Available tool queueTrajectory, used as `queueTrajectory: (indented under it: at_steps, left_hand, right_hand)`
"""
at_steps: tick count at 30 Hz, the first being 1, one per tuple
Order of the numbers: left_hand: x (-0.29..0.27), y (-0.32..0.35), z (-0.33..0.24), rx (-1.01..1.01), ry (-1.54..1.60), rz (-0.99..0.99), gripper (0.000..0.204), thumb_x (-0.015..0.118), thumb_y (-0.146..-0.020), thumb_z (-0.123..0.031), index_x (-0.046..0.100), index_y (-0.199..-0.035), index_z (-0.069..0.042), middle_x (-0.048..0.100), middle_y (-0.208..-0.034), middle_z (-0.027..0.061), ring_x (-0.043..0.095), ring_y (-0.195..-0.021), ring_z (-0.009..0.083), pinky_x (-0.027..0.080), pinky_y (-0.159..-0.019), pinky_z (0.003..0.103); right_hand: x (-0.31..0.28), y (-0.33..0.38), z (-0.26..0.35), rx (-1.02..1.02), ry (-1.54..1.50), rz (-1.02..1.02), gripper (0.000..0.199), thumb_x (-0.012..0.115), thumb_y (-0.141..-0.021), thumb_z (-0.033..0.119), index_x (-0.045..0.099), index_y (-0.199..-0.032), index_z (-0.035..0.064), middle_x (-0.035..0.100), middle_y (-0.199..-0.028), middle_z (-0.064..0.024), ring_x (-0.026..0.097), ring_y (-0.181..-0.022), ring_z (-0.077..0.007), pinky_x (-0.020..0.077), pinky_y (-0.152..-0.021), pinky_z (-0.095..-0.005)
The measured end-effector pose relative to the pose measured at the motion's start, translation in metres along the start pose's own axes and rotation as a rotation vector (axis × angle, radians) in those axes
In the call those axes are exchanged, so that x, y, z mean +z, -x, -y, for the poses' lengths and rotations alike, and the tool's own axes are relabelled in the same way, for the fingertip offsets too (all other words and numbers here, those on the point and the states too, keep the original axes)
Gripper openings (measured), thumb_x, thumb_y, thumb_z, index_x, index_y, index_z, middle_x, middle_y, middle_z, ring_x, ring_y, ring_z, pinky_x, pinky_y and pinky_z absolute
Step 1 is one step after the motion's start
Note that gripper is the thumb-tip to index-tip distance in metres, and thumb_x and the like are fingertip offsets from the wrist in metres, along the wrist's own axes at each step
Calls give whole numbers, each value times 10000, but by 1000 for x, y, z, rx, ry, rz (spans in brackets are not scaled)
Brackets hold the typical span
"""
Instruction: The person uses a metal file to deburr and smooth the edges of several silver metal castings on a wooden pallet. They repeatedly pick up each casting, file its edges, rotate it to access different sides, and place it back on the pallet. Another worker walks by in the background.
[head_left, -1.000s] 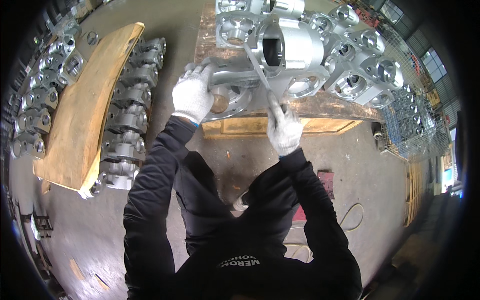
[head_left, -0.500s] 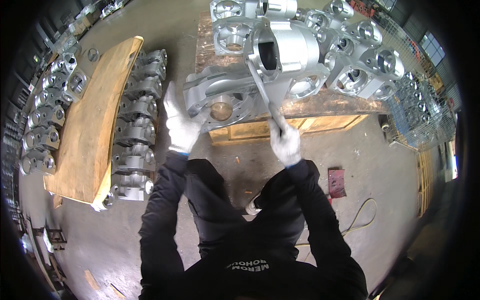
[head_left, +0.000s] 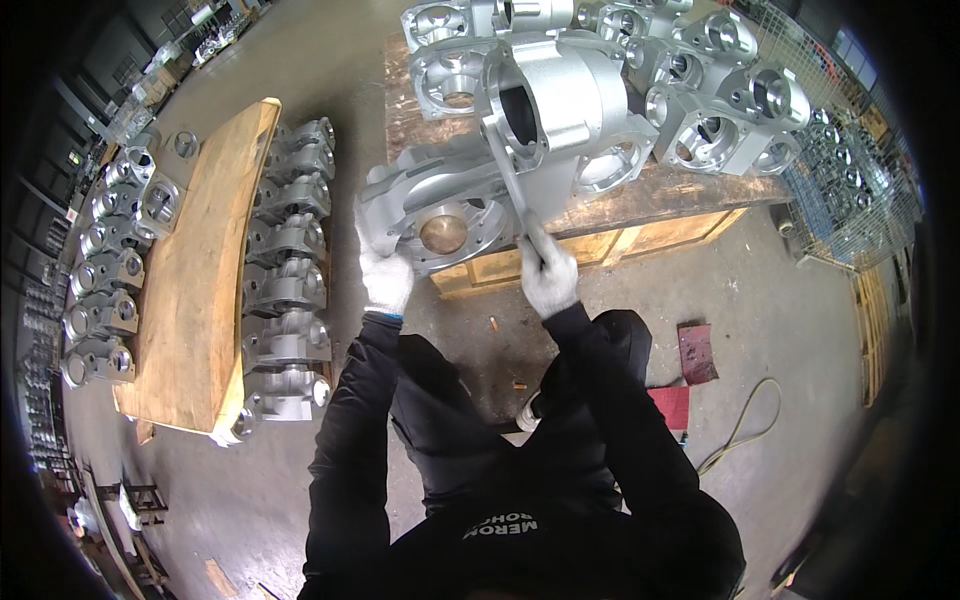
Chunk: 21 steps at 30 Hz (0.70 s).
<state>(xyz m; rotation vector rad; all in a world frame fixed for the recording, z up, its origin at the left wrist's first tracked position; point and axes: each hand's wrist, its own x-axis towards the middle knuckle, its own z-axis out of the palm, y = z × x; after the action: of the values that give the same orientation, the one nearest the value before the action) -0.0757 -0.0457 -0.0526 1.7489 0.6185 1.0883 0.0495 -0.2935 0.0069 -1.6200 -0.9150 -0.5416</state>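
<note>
My left hand [head_left: 386, 276], in a white knitted glove, grips the near left corner of a silver metal casting [head_left: 480, 232] with a large round bore. Its fingers go along the casting's left side and are partly hidden. In my gloved right hand [head_left: 549, 272] is a long flat grey file [head_left: 508, 172], closed in the fingers and slanting up and away over the casting's right part. Just behind the file's far end stands a taller cylindrical casting [head_left: 565, 95], its dark opening facing left.
More silver castings [head_left: 705, 140] crowd the wooden crate top [head_left: 680, 205]. At left, a wooden board [head_left: 195, 270] lies between rows of castings [head_left: 288, 285]. A wire mesh basket [head_left: 850, 220] holds parts at right. Red pieces [head_left: 697, 352] and a yellowish hose [head_left: 745, 430] lie on the floor.
My left hand has gone from spread fingers beside the casting to a grip on its corner. My right hand has come slightly left and nearer with the file. The whole view has shifted a little.
</note>
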Motion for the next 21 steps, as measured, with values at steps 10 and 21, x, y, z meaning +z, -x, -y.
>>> queueTrajectory:
  at_steps: [10,21]
  left_hand:
    - [-2,9,-52,-46,184,132,912,538,-845,160,182,-1639,-115,739,-1093,138,685,-793,158,580,-671,292]
    - [7,11,-70,-91,141,76,990,611,-865,142,197,-1696,-203,637,-1412,245,662,-1260,319,543,-1017,362]
  right_hand:
    - [-21,6,22,-67,26,51,444,633,-1023,37,610,-1466,58,727,-1139,-278,778,-863,-212,586,-771,-342]
    - [-25,-12,69,188,195,175,408,659,-1024,91,650,-1431,96,745,-988,-261,763,-795,-338,588,-739,-368]
